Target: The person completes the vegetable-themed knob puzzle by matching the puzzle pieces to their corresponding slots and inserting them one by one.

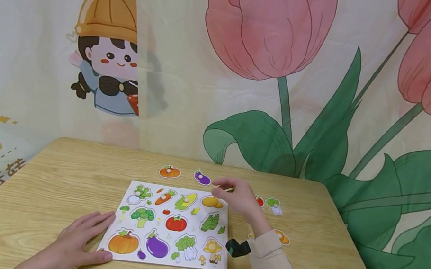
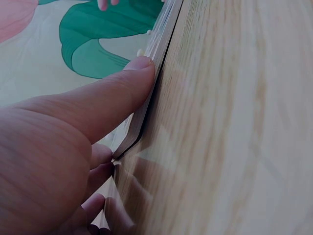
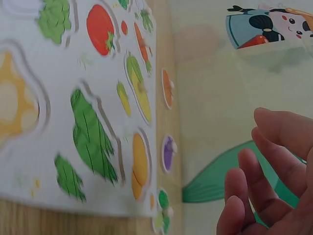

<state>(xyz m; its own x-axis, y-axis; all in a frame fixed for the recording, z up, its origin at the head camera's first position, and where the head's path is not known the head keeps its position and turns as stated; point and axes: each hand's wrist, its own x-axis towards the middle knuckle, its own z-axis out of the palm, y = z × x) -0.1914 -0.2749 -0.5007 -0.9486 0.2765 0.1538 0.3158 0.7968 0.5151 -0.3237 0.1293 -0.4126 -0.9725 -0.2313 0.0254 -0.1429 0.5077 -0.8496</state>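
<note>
A white wooden vegetable puzzle board lies on the table. My left hand rests at its front left corner, fairly straight fingers along the left side and thumb touching the front edge. Over the back right corner hovers my right hand, fingers loosely bent and nothing between them in the right wrist view. Knobbed radish, carrot and corn pieces sit in the back row. Nearest the right hand are a loose eggplant piece and a broccoli piece, mostly hidden in the head view.
A loose pumpkin piece lies behind the board. To the right are a tomato piece, a cabbage piece and a potato piece, partly covered by the right arm. A printed cloth hangs behind the table.
</note>
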